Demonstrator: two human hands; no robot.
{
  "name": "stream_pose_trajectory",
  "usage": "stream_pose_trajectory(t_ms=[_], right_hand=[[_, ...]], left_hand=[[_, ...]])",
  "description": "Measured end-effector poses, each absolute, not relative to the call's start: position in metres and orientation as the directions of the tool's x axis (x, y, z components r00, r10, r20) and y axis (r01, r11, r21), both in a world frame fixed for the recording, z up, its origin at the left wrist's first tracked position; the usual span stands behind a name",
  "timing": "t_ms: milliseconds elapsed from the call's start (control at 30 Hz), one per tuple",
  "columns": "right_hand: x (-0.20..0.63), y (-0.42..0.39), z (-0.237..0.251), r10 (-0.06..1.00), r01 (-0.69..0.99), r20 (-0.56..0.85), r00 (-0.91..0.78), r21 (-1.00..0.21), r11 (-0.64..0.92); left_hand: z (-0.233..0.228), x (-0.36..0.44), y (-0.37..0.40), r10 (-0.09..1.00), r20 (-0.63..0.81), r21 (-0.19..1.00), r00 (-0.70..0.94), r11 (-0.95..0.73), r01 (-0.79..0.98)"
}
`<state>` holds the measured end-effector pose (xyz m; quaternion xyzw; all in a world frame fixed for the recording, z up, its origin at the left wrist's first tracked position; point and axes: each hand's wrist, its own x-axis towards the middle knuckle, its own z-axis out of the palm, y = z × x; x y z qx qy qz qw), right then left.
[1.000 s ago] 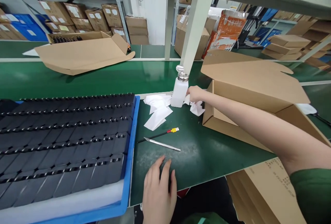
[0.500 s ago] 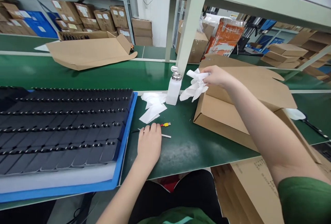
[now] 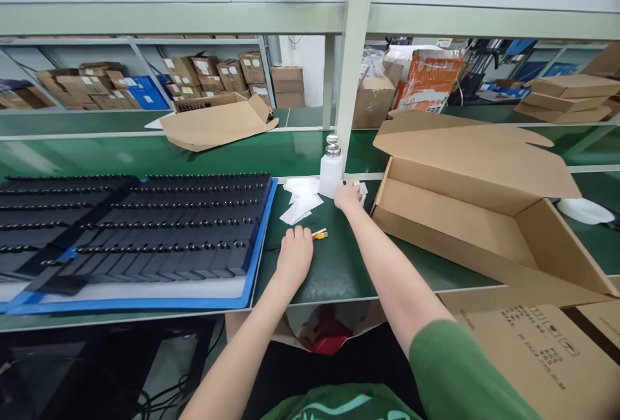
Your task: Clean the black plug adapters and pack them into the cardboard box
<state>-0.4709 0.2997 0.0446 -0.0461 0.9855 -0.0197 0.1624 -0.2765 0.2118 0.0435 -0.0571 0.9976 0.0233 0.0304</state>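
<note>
My left hand (image 3: 296, 253) is closed low on the green bench over a thin cable, with a yellow USB plug (image 3: 320, 235) sticking out to its right. A slim pale stick lies along the plug; its other end is hidden under the fingers. My right hand (image 3: 347, 196) is closed at bench level, with white wipes (image 3: 363, 192) showing past its fingers. Just left of it stands a white pump bottle (image 3: 331, 171) with a metal top. More white wipes (image 3: 301, 203) lie spread between the bottle and my left hand.
At the left, a blue-edged tray (image 3: 264, 239) holds rows of black pieces. An open cardboard box (image 3: 450, 213) fills the right of the bench. Another open carton (image 3: 217, 124) sits across the bench, and a shelf post (image 3: 356, 64) rises behind the bottle.
My right hand has come down and left with the wipes, from above the box's edge to the bench beside the bottle. The pale stick has turned to lie along the plug. The view has shifted.
</note>
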Motion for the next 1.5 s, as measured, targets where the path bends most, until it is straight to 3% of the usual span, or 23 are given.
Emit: stream_pose_trajectory(t_ms=[133,233,433,633,800,1067,1267,1400,1500], right_hand=[[-0.413,0.302,0.039,-0.190,-0.169,-0.239,-0.952,-0.105,0.980],[-0.386,0.304,0.034,-0.284,-0.259,-0.188,-0.940,-0.145,0.955],[-0.390,0.321,0.023,-0.530,-0.478,-0.151,-0.835,-0.281,0.832],[-0.390,0.346,0.016,-0.647,-0.580,-0.111,-0.754,-0.351,0.735],[-0.380,0.336,0.005,-0.735,-0.604,-0.164,-0.658,-0.467,0.646],[-0.270,0.315,0.003,-0.912,-0.587,-0.146,-0.382,-0.724,0.362],[-0.176,0.279,-0.002,-0.911,-0.561,0.038,-0.410,-0.799,0.219],[-0.164,0.260,0.009,-0.782,-0.455,0.088,-0.617,-0.851,0.263],[-0.200,0.314,0.029,-0.647,-0.400,0.150,-0.747,-0.880,0.257]], left_hand=[[0.040,-0.274,0.212,-0.169,-0.036,0.109,-0.985,0.979,-0.172],[0.044,-0.275,0.206,-0.280,-0.052,0.207,-0.959,0.936,-0.284],[0.077,-0.308,0.181,-0.406,-0.142,0.388,-0.903,0.816,-0.428],[0.070,-0.375,0.162,-0.354,-0.339,0.294,-0.872,0.840,-0.456],[0.060,-0.404,0.145,-0.340,-0.468,0.221,-0.816,0.849,-0.481],[0.135,-0.432,0.128,-0.322,-0.492,0.251,-0.808,0.837,-0.487],[0.149,-0.415,0.129,-0.301,-0.478,0.336,-0.825,0.805,-0.489],[0.161,-0.376,0.122,-0.411,-0.435,0.382,-0.801,0.721,-0.577],[0.175,-0.345,0.116,-0.496,-0.415,0.412,-0.763,0.645,-0.644]])
